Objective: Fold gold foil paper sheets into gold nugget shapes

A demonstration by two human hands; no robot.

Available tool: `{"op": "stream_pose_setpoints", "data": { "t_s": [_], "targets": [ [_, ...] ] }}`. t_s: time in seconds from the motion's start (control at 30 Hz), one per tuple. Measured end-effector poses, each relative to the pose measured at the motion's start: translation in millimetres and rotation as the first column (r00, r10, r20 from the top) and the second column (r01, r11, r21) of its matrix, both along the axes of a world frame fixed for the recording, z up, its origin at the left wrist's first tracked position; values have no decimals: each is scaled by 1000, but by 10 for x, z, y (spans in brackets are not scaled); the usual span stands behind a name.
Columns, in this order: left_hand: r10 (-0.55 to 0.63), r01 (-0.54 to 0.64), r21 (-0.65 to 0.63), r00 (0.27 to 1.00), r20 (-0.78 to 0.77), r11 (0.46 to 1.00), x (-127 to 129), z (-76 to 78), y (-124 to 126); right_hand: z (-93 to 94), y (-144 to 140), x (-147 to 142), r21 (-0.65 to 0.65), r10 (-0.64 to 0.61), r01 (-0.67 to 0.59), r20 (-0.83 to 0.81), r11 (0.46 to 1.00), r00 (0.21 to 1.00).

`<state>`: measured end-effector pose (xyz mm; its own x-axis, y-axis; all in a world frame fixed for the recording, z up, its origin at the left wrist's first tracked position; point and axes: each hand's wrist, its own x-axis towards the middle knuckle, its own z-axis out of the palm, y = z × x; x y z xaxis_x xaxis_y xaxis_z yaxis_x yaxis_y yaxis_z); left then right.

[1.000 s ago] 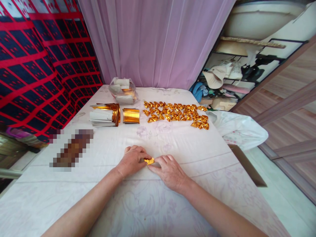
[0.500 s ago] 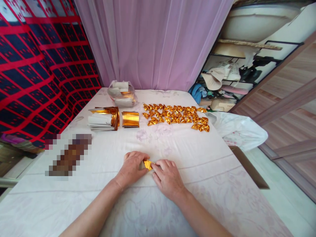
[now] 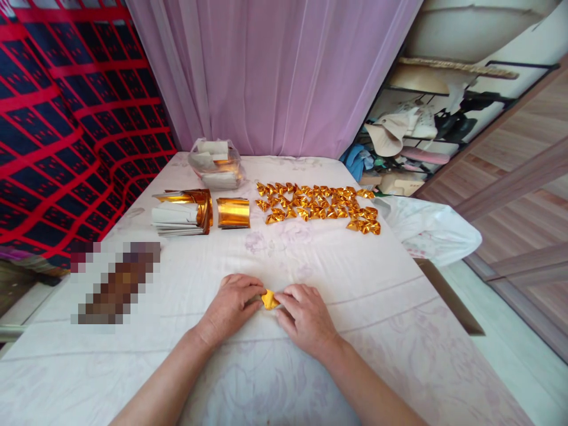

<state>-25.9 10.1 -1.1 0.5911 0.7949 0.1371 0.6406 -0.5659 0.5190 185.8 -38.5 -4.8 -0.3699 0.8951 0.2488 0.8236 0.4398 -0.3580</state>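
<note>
Bedsheet [image 3: 364, 278]: hands [image 3: 270, 307] still pinching gold foil [image 3: 268, 299]

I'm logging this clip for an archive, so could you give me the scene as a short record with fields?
Setting: table under a pale floral cloth, pink curtain behind
Left hand: pinching a small gold foil piece
Right hand: pinching the same piece from the other side
Folded pieces: many gold folded shapes in rows, far side
Supplies: stack of foil sheets, smaller gold stack, clear bag
Right edge: white cloth bundle
</note>
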Motion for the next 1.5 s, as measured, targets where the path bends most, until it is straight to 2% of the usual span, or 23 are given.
{"op": "stream_pose_setpoints", "data": {
  "t_s": [0.2, 0.47, 0.77, 1.03, 1.27, 1.5],
  "targets": [
    [4, -4, 53, 1000, -7, 999, 8, -12, -29, -64, -11, -21, 56, -20, 23, -42, 998, 999],
    [22, -22, 26, 1000, 2, 999, 20, 9, -43, -190, -7, -34, 125, -33, 52, -153, 991, 988],
    [46, -47, 24, 998, 47, 999, 25, -31, -32, -216, 20, -37, 89, -20, 34, -158, 995, 987],
    [24, -29, 92, 998, 57, 995, 18, -60, -26, -300, 19, -58, 77, -39, 52, -160, 996, 986],
    [20, -23, 156, 1000, 21, 987, 40, -64, -43, -217, 14, -44, 116, -9, 20, -97, 993, 995],
    [-3, 8, 148, 999, -33, 989, 43, -34, -38, -186, 43, -40, 135, -4, 14, -74, 991, 997]
  ]
}}
